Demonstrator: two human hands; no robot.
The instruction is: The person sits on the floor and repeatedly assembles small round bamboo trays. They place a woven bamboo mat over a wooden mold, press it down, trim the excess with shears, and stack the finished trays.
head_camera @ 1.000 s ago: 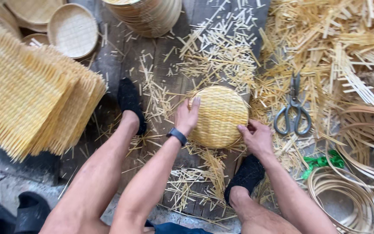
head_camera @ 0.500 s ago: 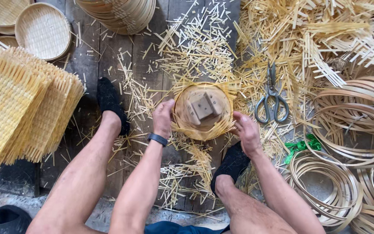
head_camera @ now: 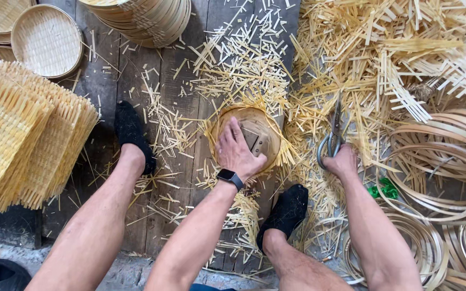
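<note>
The left hand [head_camera: 238, 153] lies flat, fingers spread, pressed down inside a small round basket [head_camera: 268, 129] that sits on the plank floor [head_camera: 109, 91] between the person's two feet; a dark watch [head_camera: 230, 177] bands that wrist. Under the palm a wooden block [head_camera: 254, 141] shows in the basket's bottom, and uncut straw ends stick out like a fringe all round the rim. The right hand [head_camera: 343, 161] is closed around the handles of a pair of scissors [head_camera: 331, 137], whose blades point away from the person; the tips seem to rest on the straw, though the clutter makes that hard to judge. The scissors lie just beside the basket, to its right. Short straw trimmings [head_camera: 244, 64] litter the boards beyond the basket, thickening into a deep heap of strips [head_camera: 395, 48] on the right. Coiled bamboo hoops [head_camera: 449, 161] lie near the right arm, with a bit of green cord [head_camera: 385, 189] beside them. Well to the left stands a pile of woven mats [head_camera: 17, 129], and finished round trays [head_camera: 47, 40] and a stack of baskets [head_camera: 146, 19] sit at the far edge.
</note>
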